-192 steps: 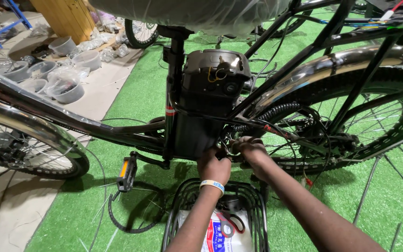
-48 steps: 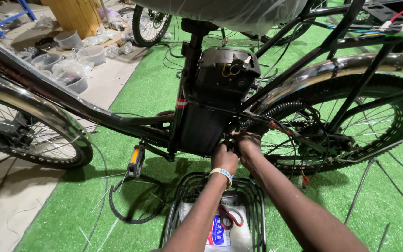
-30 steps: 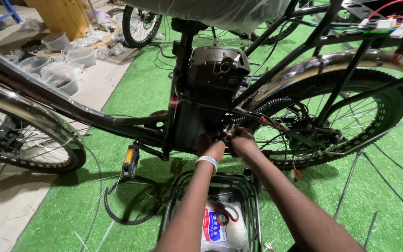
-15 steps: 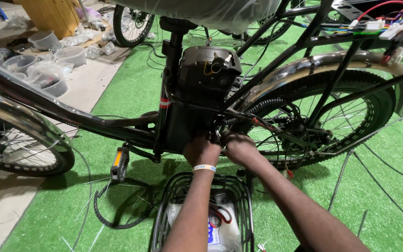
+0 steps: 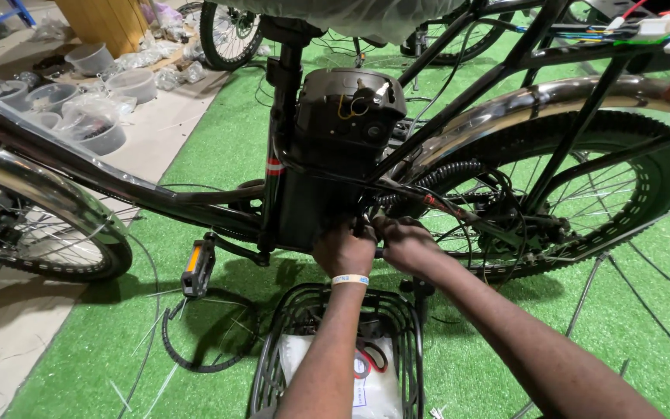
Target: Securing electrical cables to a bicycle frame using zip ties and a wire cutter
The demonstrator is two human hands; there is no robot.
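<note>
A black electric bicycle stands on green turf, with a black battery box (image 5: 333, 155) mounted behind the seat tube. My left hand (image 5: 343, 250), wearing a white wristband, presses against the lower edge of the battery box. My right hand (image 5: 405, 240) is right beside it, fingers curled around cables and a black coiled sleeve (image 5: 440, 178) near the frame. What the fingers pinch is hidden behind both hands. The rear wheel (image 5: 606, 194) with its chrome fender is to the right.
A black wire basket (image 5: 273, 349) holding a white plastic bag lies on the turf under my arms. A pedal (image 5: 195, 268) with an orange reflector hangs left. The front wheel (image 5: 48, 240) is at left. Plastic tubs (image 5: 102, 132) sit on the concrete beyond.
My view has shifted slightly; both hands stay together at the bottom of the battery box, working on the same spot by the cables.
</note>
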